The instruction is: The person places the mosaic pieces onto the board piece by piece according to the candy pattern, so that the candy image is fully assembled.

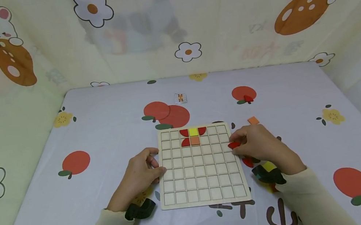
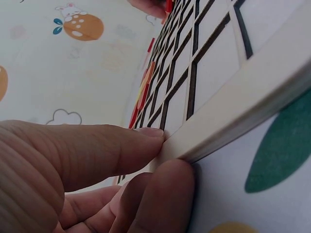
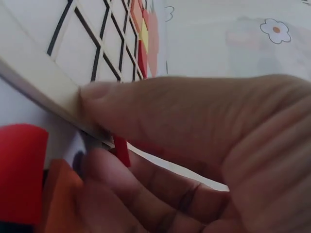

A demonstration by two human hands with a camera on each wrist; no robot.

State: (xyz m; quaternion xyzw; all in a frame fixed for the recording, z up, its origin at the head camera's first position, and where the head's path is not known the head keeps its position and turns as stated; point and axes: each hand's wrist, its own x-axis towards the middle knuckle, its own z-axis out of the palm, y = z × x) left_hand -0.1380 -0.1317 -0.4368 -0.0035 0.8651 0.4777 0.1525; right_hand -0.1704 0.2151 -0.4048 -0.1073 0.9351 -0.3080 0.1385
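Note:
A pale wooden grid board [image 1: 203,170] lies flat on the table. Along its top rows sit a yellow square [image 1: 193,132], an orange square [image 1: 195,140] and several red rounded pieces [image 1: 185,142]. My left hand [image 1: 141,168] pinches the board's left rim, thumb on top and a fingertip against the side, as the left wrist view shows. At the right rim, my right hand [image 1: 256,143] holds a red piece [image 1: 234,145] in its fingers. In the right wrist view that piece [image 3: 121,151] is mostly hidden behind the thumb, which touches the rim.
Beside the right hand lie a loose orange square [image 1: 253,120], a red piece [image 1: 247,162] and a yellow piece [image 1: 268,166], partly covered by the wrist strap. Another red piece [image 1: 248,98] is farther back. A small patterned card [image 1: 181,98] lies behind the board.

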